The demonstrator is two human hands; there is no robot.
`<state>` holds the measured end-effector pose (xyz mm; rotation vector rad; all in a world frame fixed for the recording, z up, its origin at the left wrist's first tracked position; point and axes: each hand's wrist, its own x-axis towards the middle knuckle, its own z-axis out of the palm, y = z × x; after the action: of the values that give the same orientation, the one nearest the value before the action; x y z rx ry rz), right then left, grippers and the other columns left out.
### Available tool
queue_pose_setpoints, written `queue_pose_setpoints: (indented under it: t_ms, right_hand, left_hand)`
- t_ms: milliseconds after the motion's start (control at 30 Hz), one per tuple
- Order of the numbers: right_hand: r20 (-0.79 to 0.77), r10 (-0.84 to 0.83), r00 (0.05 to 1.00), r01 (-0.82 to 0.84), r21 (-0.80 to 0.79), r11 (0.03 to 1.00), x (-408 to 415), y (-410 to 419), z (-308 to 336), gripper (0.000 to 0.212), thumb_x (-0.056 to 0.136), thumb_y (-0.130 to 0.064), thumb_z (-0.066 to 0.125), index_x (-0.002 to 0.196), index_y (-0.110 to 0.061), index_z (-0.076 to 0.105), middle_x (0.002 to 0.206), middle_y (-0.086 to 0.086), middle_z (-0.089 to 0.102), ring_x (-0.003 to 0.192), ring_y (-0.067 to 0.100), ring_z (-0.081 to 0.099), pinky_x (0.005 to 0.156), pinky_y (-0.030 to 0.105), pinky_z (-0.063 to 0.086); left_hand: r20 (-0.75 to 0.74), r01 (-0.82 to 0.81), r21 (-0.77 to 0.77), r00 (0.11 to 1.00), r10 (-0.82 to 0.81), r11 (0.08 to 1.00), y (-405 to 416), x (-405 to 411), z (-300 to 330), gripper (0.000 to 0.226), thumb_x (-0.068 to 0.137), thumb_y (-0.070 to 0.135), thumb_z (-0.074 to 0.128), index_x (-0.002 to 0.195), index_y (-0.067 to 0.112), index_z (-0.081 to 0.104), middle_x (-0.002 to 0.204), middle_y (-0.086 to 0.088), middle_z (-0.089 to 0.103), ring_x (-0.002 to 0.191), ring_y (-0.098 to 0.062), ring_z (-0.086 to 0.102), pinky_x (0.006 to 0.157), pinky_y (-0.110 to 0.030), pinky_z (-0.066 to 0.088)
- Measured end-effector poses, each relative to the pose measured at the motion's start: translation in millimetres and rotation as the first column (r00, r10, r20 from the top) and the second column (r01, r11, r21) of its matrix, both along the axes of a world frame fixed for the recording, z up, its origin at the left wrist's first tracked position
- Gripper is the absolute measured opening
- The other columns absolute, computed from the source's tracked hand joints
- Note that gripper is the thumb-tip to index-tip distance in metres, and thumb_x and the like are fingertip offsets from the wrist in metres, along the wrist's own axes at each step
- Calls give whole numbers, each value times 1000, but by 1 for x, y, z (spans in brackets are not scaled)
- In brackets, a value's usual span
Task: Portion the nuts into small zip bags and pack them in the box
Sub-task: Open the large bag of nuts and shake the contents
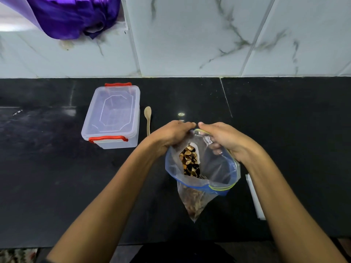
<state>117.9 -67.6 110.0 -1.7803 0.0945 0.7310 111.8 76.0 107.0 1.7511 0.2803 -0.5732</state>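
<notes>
Fingers of both my hands curl over the far rim of the big zip bag (pixel 218 168), pinching its mouth where the yellow-green and blue seal strips run. My left hand (pixel 171 135) grips the rim on the left side, knuckles up, and my right hand (pixel 226 138) grips it just beside, with some fingertips showing through the clear plastic inside the bag. My two thumbs nearly meet above the rim. The bag's mouth gapes wide toward me, and the nuts (pixel 190 162), split shells in tan and dark brown, sit piled inside; more of them fill the bag's lower corner, which tapers to a point near the counter's front edge. On the black counter (pixel 47 168), to the left and well apart from the bag, stands the clear plastic box (pixel 112 116) with its lid on and red clasps at both ends. A pale spoon (pixel 147 118) lies just beside the box's right wall. Thin white sheets (pixel 255 198), possibly small bags, lie flat under my right forearm. A purple cloth (pixel 72 16) hangs against the marbled tiles (pixel 190 35) behind.
</notes>
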Motion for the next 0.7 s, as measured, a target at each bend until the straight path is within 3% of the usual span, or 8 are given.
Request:
queue_pose_setpoints:
  t_ms: [100, 200, 300, 400, 467, 567, 633, 700]
  right_hand:
    - [-136, -68, 988, 83, 103, 991, 2, 0, -4, 37, 96, -39, 48, 69, -15, 47, 43, -7, 35, 35, 3, 30, 35, 16, 20]
    - [-255, -81, 964, 141, 225, 964, 4, -5, -5, 37, 92, -44, 51, 73, -12, 51, 45, -4, 40, 35, 4, 36, 31, 14, 26]
    - [-330, -77, 941, 182, 300, 937, 4, -14, -7, 34, 83, -44, 59, 75, -11, 59, 48, -2, 46, 34, 4, 43, 30, 16, 34]
    - [-400, -108, 910, 260, 347, 901, 5, -17, -15, 24, 75, -34, 67, 77, -10, 63, 52, -1, 44, 32, 4, 38, 28, 14, 30]
    - [-468, -120, 876, 322, 379, 868, 7, -15, -20, 18, 77, -27, 66, 77, -9, 64, 53, 1, 45, 32, 4, 38, 28, 14, 30]
    - [-518, -78, 852, 325, 405, 854, 8, -13, -28, 15, 76, -25, 68, 75, -11, 66, 53, -1, 45, 35, 5, 40, 32, 14, 33]
    - [-487, -122, 865, 310, 327, 893, 8, -15, -28, 23, 86, -33, 60, 88, -10, 64, 59, 0, 48, 41, 7, 49, 36, 18, 42]
    - [-245, -202, 948, 215, 28, 976, 2, -22, -19, 39, 97, -43, 41, 106, -12, 62, 75, 1, 62, 66, 13, 63, 58, 26, 54]
  left_hand:
    - [-179, -40, -106, 984, 21, 993, 1, 4, 1, 48, 98, 41, 44, 57, 16, 47, 44, 6, 41, 39, -4, 35, 45, -17, 29]
    - [-332, -87, -296, 943, -17, 951, 11, 7, 2, 51, 90, 55, 46, 60, 14, 51, 53, 2, 51, 48, -7, 47, 49, -18, 42]
    - [-223, -11, -400, 971, -86, 916, 22, 2, -2, 33, 80, 46, 58, 78, 12, 61, 76, -2, 59, 71, -11, 52, 70, -23, 47]
    - [-121, -38, -456, 992, -20, 889, 18, -6, -5, 22, 93, 23, 52, 84, 6, 64, 68, 0, 65, 62, -6, 58, 60, -18, 51]
    - [-69, -48, -418, 997, 21, 907, 12, -9, -6, 26, 96, 22, 48, 80, 6, 62, 55, 6, 58, 47, 0, 50, 50, -13, 46]
    - [42, 12, -255, 999, -2, 967, 6, -9, -6, 29, 97, 30, 46, 90, 7, 63, 64, 5, 53, 51, 0, 46, 52, -11, 42]
    - [133, 25, -94, 991, -12, 995, 6, -11, -7, 32, 96, 34, 48, 105, 6, 60, 81, 3, 58, 71, -2, 56, 63, -13, 45]
    - [233, -13, 121, 972, -16, 993, 10, -17, -9, 46, 88, 41, 57, 122, 11, 52, 106, 0, 55, 99, -11, 55, 77, -20, 46]
